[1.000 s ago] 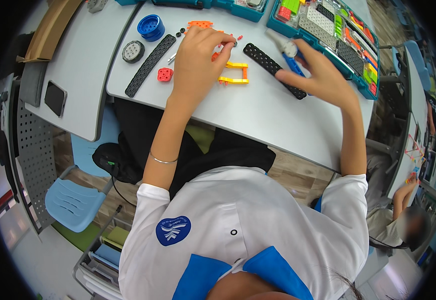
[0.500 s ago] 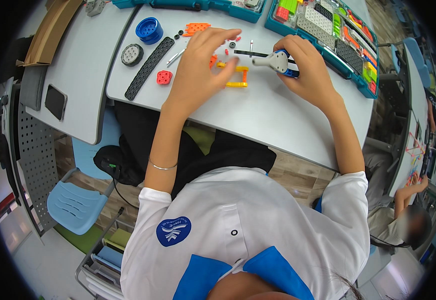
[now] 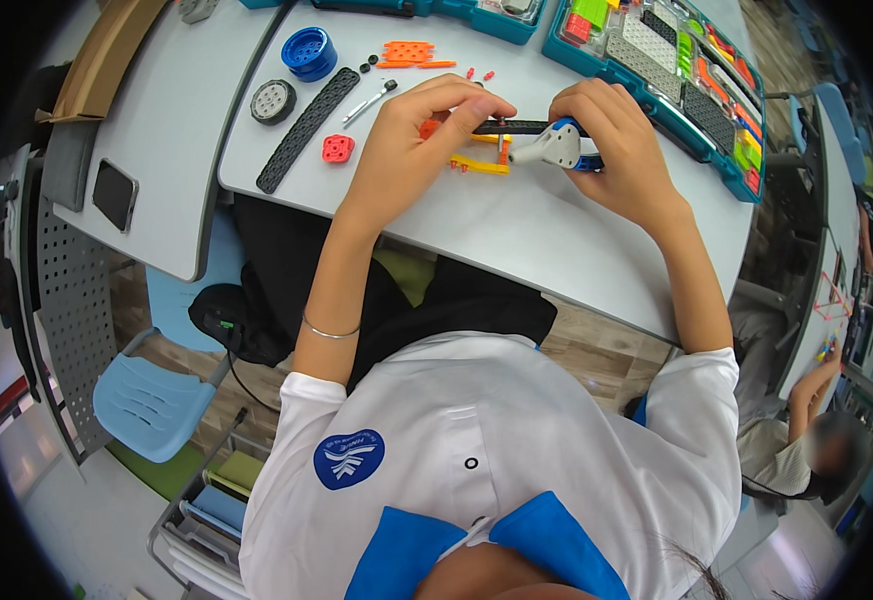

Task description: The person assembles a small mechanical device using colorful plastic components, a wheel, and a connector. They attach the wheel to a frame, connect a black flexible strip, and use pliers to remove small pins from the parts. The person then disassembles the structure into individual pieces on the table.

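Observation:
My right hand [image 3: 617, 140] is closed round a grey-and-blue building piece [image 3: 555, 148] with a short grey stub pointing left. A flat black strip [image 3: 519, 127] runs leftward from that piece. At the strip's left end my left hand [image 3: 402, 150] is pinching it, finger and thumb together. A thin metal axle [image 3: 501, 142] crosses the strip near those fingertips. Below the strip, a yellow frame [image 3: 484, 168] with an orange crosspiece lies on the table, partly hidden by my left hand. Small red pins [image 3: 488, 75] lie beyond the hands.
Left of my hands lie a long black beam [image 3: 307, 132], a red block [image 3: 338, 149], a blue wheel rim [image 3: 309, 54], a grey-black wheel [image 3: 273, 101], a loose axle [image 3: 369, 102] and orange plates [image 3: 409, 52]. A teal parts case [image 3: 647, 98] stands at the back right.
My left hand has moved right and down, from hovering with its fingers apart to pinching the strip's left end. My right hand keeps its hold on the grey-and-blue piece.

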